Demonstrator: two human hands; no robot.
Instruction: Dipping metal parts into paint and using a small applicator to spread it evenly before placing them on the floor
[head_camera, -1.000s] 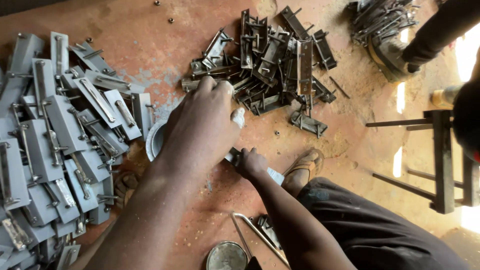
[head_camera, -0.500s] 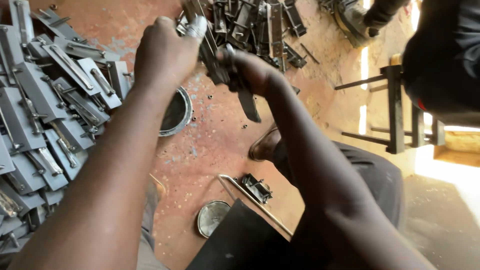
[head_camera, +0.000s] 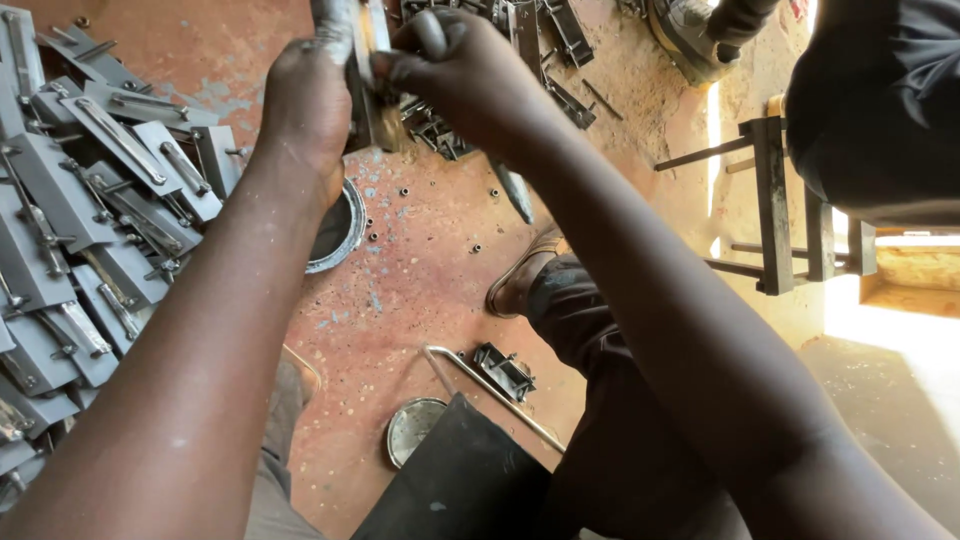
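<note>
Both hands meet high above the red floor (head_camera: 430, 290). The left hand (head_camera: 310, 100) has its fingers wrapped tight around a flat metal latch piece (head_camera: 368, 75), held upright; the right hand (head_camera: 455, 70) pinches the same piece from the other side, fingers closed on it. Below the latch piece sits a round metal tin (head_camera: 335, 230). Left of the tin spreads a heap of grey latch plates (head_camera: 90, 220).

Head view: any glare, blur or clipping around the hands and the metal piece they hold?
Head view: sunlight blows out the floor patch at right; left hand and right hand are sharp but near the top edge, which crops the metal piece; forearms loom large and slightly soft.
</note>
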